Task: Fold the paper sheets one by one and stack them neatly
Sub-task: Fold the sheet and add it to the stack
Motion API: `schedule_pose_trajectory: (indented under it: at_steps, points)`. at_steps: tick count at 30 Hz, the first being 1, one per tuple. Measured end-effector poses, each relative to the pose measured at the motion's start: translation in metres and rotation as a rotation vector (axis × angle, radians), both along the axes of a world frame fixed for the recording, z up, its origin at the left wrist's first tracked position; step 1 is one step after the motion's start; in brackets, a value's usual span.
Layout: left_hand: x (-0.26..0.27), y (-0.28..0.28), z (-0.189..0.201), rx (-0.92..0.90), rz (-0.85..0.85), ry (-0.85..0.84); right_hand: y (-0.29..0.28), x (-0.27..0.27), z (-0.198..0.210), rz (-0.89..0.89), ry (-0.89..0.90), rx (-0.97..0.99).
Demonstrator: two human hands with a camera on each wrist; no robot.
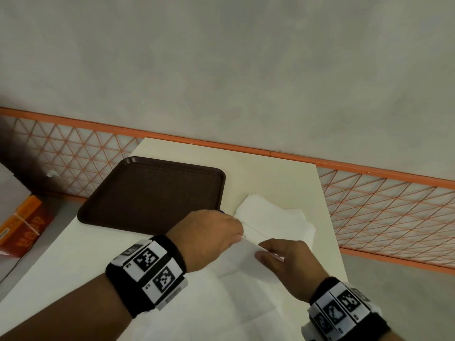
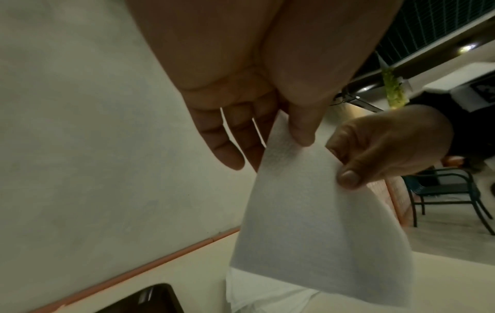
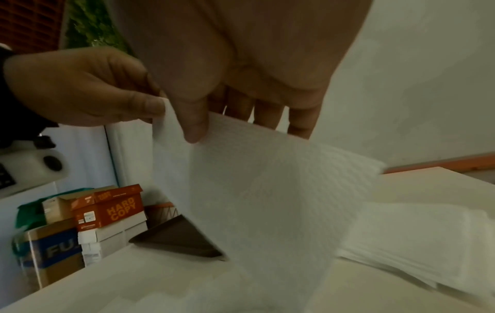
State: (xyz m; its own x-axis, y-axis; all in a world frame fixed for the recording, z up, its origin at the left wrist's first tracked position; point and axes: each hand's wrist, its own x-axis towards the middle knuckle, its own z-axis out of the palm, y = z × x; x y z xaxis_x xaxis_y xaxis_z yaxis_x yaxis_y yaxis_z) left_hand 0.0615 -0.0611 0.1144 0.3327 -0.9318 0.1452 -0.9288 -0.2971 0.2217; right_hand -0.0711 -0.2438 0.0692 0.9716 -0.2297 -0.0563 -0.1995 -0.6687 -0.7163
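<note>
Pinching one edge of the paper sheet (image 1: 248, 264), left hand (image 1: 204, 238) and right hand (image 1: 288, 262) lift it to fold, beside the stack (image 1: 275, 217).

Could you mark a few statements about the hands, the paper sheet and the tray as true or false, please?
1. Both hands pinch the same paper sheet. True: the left hand and the right hand each have a grip on its raised edge.
2. The brown tray holds folded sheets. False: nothing lies on it.
3. A stack of white sheets lies on the table beyond the hands. True.
4. The held sheet lies flat on the table. False: its upper edge is lifted.
5. The tray is to the right of the stack. False: it is to the left.
</note>
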Motion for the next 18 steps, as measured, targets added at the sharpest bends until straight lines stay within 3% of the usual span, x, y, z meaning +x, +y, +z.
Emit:
schedule_pose_trajectory:
  at_steps: [2, 6, 13, 18]
  points:
    - [0.011, 0.009, -0.005, -0.009, 0.107, 0.19, -0.007, -0.004, -0.005, 0.021, 0.013, 0.052]
    - [0.026, 0.016, -0.014, -0.081, 0.229, 0.375, -0.023, -0.009, -0.002, 0.019, 0.046, 0.125]
    - [0.032, 0.0, -0.044, -0.2, 0.384, 0.736, -0.048, -0.009, 0.007, -0.155, -0.022, 0.347]
    - [0.04, -0.018, -0.064, -0.307, 0.553, 0.959, -0.064, -0.001, -0.009, -0.392, -0.046, 0.594]
